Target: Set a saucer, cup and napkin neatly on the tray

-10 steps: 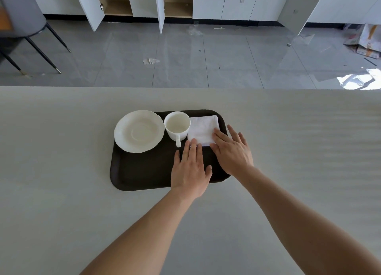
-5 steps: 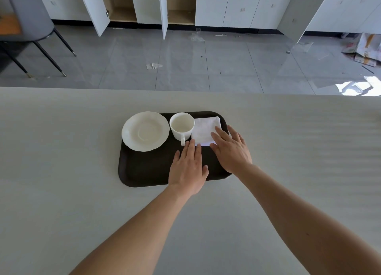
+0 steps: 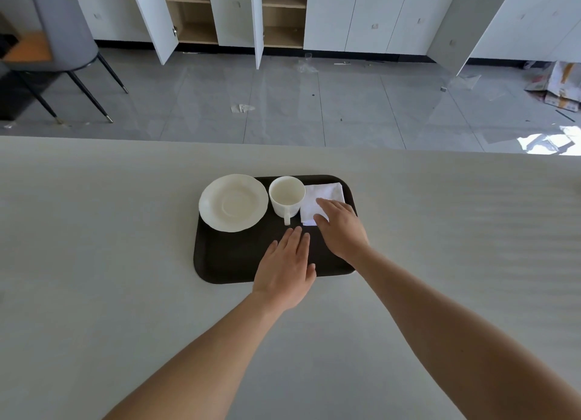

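Observation:
A dark brown tray [image 3: 226, 262] lies on the pale table. At its far left sits a white saucer [image 3: 233, 202], overhanging the tray's left rim. A white cup [image 3: 286, 195] stands upright beside it, handle pointing toward me. A folded white napkin [image 3: 320, 196] lies flat at the tray's far right. My right hand [image 3: 341, 227] rests flat on the napkin's near part, fingers spread. My left hand [image 3: 287, 262] lies palm down on the tray's near edge, fingertips just short of the cup's handle, holding nothing.
The table's far edge [image 3: 283, 144] runs across the view, with grey floor beyond. White cabinets [image 3: 361, 13] with open doors line the back wall. A grey chair [image 3: 59, 42] stands at the far left. Litter and a box [image 3: 559, 86] lie at right.
My right hand has slid farther onto the napkin. My left hand stays flat on the tray's near edge. The view has shifted, so the tray sits more to the right.

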Demonstrator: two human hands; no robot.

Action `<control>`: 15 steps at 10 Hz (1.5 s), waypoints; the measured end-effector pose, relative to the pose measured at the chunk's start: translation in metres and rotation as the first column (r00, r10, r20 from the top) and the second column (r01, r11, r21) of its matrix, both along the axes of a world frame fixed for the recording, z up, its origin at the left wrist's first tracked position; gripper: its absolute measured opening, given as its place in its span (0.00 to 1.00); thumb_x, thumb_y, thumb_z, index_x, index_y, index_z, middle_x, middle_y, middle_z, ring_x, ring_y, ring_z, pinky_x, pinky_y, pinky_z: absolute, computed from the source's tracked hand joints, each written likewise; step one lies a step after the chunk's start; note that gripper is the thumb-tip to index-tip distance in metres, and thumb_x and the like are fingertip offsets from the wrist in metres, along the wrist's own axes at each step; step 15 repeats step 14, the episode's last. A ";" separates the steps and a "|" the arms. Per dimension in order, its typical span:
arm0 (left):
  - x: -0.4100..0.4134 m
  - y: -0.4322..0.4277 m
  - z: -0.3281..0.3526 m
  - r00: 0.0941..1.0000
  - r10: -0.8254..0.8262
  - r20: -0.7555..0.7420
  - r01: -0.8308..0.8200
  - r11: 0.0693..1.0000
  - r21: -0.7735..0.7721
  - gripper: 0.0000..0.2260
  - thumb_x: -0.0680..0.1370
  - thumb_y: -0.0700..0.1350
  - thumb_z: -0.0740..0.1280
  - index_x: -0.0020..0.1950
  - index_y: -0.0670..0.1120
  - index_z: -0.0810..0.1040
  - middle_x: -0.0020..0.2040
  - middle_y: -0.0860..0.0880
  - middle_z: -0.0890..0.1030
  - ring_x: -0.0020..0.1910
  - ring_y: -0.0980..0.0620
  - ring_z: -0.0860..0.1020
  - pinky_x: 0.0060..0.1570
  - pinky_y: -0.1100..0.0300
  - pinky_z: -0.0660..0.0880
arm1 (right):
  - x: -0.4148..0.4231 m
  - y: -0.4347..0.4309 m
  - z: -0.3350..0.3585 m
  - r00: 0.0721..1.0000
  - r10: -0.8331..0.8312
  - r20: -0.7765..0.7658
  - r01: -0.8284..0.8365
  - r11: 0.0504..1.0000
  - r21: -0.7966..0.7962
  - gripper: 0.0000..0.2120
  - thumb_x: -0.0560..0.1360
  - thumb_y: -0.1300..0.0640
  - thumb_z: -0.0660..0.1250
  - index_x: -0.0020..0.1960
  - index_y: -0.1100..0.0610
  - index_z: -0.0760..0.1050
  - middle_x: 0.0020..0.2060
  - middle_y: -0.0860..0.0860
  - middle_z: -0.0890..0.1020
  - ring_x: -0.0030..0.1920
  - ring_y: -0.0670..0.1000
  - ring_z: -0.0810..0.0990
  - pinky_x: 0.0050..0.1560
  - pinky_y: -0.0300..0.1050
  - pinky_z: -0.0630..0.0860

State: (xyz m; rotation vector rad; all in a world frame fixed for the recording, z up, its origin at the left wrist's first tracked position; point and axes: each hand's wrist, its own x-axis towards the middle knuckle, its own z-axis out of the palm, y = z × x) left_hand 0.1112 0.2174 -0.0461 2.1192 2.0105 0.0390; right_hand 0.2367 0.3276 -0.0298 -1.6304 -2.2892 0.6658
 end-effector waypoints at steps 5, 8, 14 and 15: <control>-0.035 -0.015 -0.012 0.981 0.178 -0.075 -0.183 0.981 -0.071 0.27 0.81 0.58 0.52 0.78 0.49 0.61 0.81 0.44 0.59 0.80 0.44 0.56 0.75 0.38 0.59 | -0.043 0.011 -0.008 0.991 -0.123 -0.044 0.123 0.992 -0.014 0.23 0.76 0.44 0.68 0.67 0.54 0.76 0.62 0.52 0.81 0.67 0.56 0.69 0.63 0.51 0.71; -0.038 -0.016 -0.012 0.982 0.174 -0.077 -0.179 0.981 -0.068 0.27 0.81 0.58 0.52 0.78 0.49 0.62 0.81 0.44 0.60 0.80 0.44 0.57 0.75 0.38 0.60 | -0.046 0.013 -0.009 0.989 -0.128 -0.080 0.130 0.991 0.017 0.22 0.75 0.46 0.70 0.65 0.55 0.78 0.61 0.51 0.82 0.67 0.55 0.70 0.62 0.52 0.71; -0.037 -0.016 -0.007 0.984 0.169 -0.058 -0.172 0.983 -0.063 0.26 0.81 0.57 0.53 0.78 0.49 0.62 0.81 0.45 0.60 0.80 0.44 0.57 0.75 0.39 0.60 | -0.046 0.011 -0.007 0.988 -0.129 -0.084 0.130 0.992 -0.001 0.24 0.76 0.47 0.69 0.70 0.55 0.73 0.66 0.51 0.78 0.69 0.55 0.68 0.62 0.51 0.72; -0.037 -0.016 -0.007 0.984 0.169 -0.058 -0.172 0.983 -0.063 0.26 0.81 0.57 0.53 0.78 0.49 0.62 0.81 0.45 0.60 0.80 0.44 0.57 0.75 0.39 0.60 | -0.046 0.011 -0.007 0.988 -0.129 -0.084 0.130 0.992 -0.001 0.24 0.76 0.47 0.69 0.70 0.55 0.73 0.66 0.51 0.78 0.69 0.55 0.68 0.62 0.51 0.72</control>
